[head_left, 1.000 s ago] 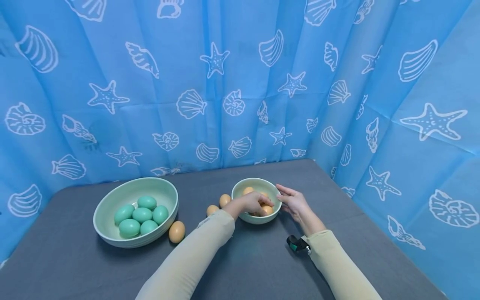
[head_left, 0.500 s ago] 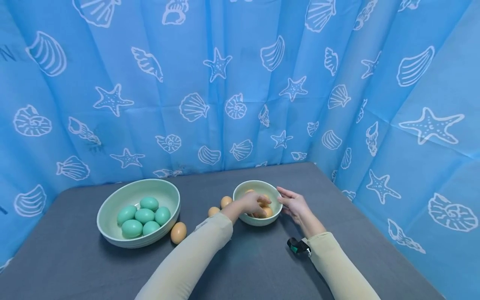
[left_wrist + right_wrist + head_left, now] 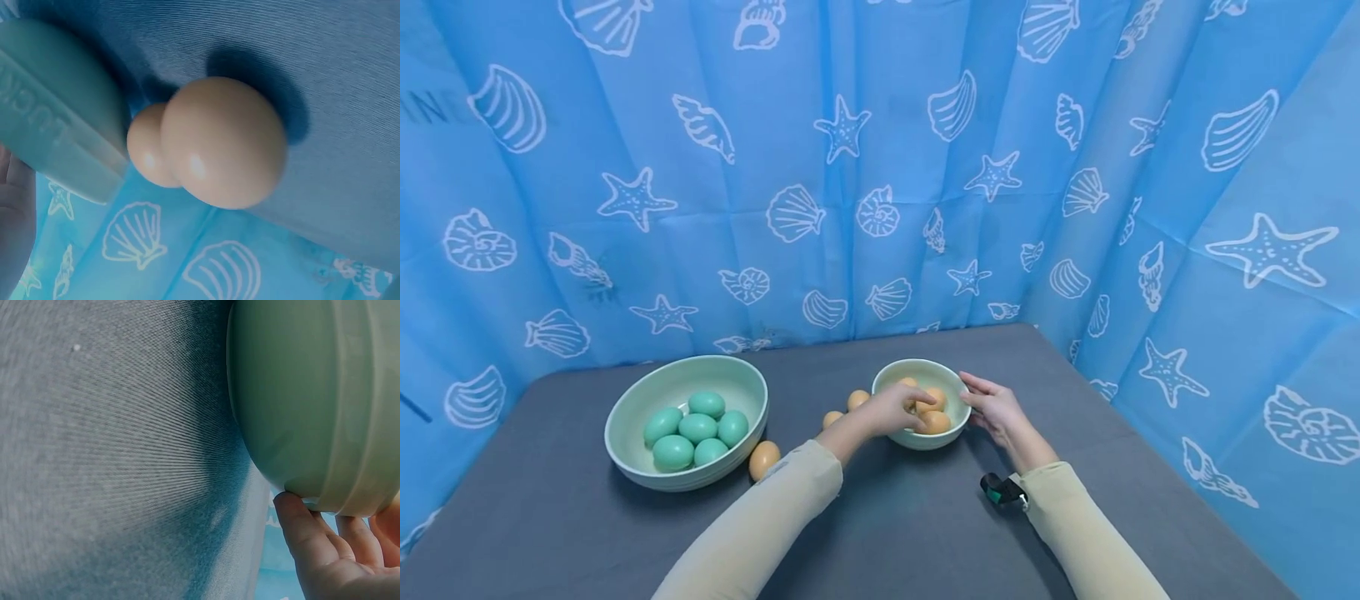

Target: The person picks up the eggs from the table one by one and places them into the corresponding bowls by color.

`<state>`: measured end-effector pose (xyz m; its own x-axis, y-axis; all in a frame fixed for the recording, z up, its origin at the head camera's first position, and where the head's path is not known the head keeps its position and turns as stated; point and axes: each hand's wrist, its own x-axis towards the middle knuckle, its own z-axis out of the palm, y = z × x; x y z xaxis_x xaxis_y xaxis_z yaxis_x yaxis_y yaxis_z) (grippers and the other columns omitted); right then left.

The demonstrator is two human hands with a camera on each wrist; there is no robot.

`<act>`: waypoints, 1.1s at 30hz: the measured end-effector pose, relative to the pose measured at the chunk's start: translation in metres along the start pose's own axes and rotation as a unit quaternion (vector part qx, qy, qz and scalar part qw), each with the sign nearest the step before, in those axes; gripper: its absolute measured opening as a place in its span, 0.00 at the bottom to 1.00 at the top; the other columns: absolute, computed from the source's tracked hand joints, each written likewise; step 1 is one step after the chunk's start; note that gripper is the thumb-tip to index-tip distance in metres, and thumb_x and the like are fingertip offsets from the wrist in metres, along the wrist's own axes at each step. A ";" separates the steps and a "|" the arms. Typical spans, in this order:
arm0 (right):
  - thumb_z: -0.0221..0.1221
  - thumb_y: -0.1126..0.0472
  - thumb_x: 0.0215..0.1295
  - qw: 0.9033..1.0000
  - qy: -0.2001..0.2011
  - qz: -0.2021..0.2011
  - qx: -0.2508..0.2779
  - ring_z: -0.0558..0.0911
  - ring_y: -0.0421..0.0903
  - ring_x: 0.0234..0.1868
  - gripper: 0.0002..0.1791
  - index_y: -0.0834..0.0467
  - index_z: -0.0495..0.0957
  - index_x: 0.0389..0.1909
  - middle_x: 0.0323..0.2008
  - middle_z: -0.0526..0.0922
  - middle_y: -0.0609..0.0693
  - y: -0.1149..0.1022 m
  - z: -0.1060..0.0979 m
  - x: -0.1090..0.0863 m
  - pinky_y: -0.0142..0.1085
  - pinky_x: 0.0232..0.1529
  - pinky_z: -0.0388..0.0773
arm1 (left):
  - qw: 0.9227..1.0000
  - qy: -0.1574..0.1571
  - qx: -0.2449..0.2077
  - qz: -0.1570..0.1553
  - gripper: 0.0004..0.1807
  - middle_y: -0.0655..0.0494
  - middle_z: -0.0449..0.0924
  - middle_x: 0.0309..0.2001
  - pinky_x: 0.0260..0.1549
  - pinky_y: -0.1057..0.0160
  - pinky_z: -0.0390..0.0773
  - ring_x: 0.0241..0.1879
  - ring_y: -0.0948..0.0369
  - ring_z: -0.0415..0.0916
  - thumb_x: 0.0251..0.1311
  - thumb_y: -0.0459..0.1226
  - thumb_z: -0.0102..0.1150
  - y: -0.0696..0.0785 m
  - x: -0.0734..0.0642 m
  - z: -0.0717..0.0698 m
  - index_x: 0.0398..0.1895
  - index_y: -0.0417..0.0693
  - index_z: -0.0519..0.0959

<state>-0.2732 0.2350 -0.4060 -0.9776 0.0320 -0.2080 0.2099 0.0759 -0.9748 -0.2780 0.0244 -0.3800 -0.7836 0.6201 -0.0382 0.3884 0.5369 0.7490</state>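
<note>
A small pale-green bowl (image 3: pixel 917 442) holds several light-brown eggs (image 3: pixel 934 422). My left hand (image 3: pixel 891 411) hovers over its left rim, thumb and fingers apart with nothing between them. At the bowl's right side, the fingertips of my right hand (image 3: pixel 1000 412) touch the outer wall. The right wrist view shows those fingers (image 3: pixel 300 531) against the bowl's side (image 3: pixel 287 406), fairly straight. Just left of the small bowl, two more brown eggs (image 3: pixel 858 400) lie on the table; the left wrist view shows this pair, the nearer egg (image 3: pixel 225 144) overlapping the other.
On the left stands a larger pale-green bowl (image 3: pixel 677 481) with several green eggs (image 3: pixel 697 427) in it. One brown egg (image 3: pixel 764 460) lies against its right side. A dark strap (image 3: pixel 1000 489) hangs at the right sleeve. A blue shell-print curtain (image 3: pixel 820 250) borders the grey table (image 3: pixel 910 533).
My left hand has drawn back leftward off the eggs in the small bowl, uncovering more of them. The right hand stays at the bowl's side. The head view has shifted slightly.
</note>
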 end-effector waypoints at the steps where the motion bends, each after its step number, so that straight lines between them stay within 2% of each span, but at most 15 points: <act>1: 0.50 0.70 0.75 1.000 -0.001 0.001 -0.002 0.65 0.62 0.72 0.29 0.64 0.59 0.75 0.74 0.58 0.64 0.000 0.000 0.000 0.36 0.50 0.82 | 1.000 0.006 -0.011 0.002 0.23 0.46 0.80 0.58 0.41 0.65 0.80 0.44 0.56 0.78 0.62 0.27 0.65 -0.001 -0.003 -0.001 0.61 0.41 0.80; 4: 0.50 0.70 0.75 1.000 -0.003 0.003 -0.004 0.64 0.62 0.72 0.30 0.64 0.58 0.76 0.75 0.57 0.64 -0.001 0.000 -0.001 0.43 0.60 0.79 | 0.999 0.029 -0.045 0.009 0.22 0.45 0.78 0.61 0.51 0.58 0.83 0.53 0.50 0.80 0.64 0.26 0.62 -0.002 -0.013 -0.003 0.62 0.39 0.79; 8: 0.50 0.70 0.76 1.000 -0.008 0.001 -0.009 0.63 0.62 0.73 0.30 0.63 0.57 0.76 0.75 0.56 0.64 -0.001 -0.001 -0.001 0.52 0.67 0.72 | 0.995 0.059 -0.075 0.019 0.22 0.43 0.78 0.62 0.51 0.55 0.84 0.57 0.44 0.79 0.64 0.25 0.61 -0.003 -0.024 -0.005 0.62 0.36 0.78; 13: 0.50 0.69 0.77 1.000 -0.015 0.002 -0.008 0.62 0.63 0.73 0.30 0.62 0.56 0.77 0.76 0.55 0.65 -0.002 -0.001 -0.001 0.55 0.69 0.67 | 0.992 0.094 -0.079 0.016 0.22 0.41 0.80 0.60 0.49 0.56 0.85 0.57 0.42 0.79 0.63 0.25 0.62 -0.003 -0.040 -0.006 0.61 0.35 0.78; 20: 0.50 0.68 0.77 1.000 -0.013 0.004 -0.006 0.62 0.62 0.73 0.30 0.61 0.56 0.77 0.76 0.55 0.64 -0.004 -0.001 -0.002 0.54 0.70 0.66 | 0.986 0.140 -0.089 -0.011 0.21 0.39 0.80 0.58 0.45 0.55 0.85 0.56 0.43 0.79 0.64 0.27 0.63 -0.008 -0.059 -0.012 0.61 0.38 0.79; 27: 0.50 0.67 0.77 1.000 -0.014 0.006 -0.005 0.62 0.61 0.73 0.30 0.61 0.55 0.77 0.76 0.55 0.64 -0.005 -0.001 -0.001 0.54 0.70 0.66 | 0.979 0.188 -0.080 -0.024 0.23 0.39 0.80 0.58 0.53 0.48 0.82 0.58 0.42 0.78 0.63 0.28 0.64 -0.020 -0.075 -0.013 0.62 0.36 0.77; 33: 0.50 0.67 0.77 1.000 -0.012 0.007 -0.007 0.62 0.61 0.73 0.30 0.61 0.56 0.76 0.75 0.56 0.64 -0.004 -0.001 -0.001 0.52 0.68 0.70 | 0.970 0.217 -0.093 -0.054 0.24 0.39 0.77 0.61 0.60 0.42 0.75 0.63 0.41 0.73 0.62 0.29 0.66 -0.032 -0.091 -0.007 0.62 0.37 0.77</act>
<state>-0.2734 0.2355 -0.4019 -0.9746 0.0099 -0.2239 0.2239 0.0889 -0.9706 -0.2223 -0.0531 -0.3957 -0.9608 0.2457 0.1284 0.2300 0.4481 0.8639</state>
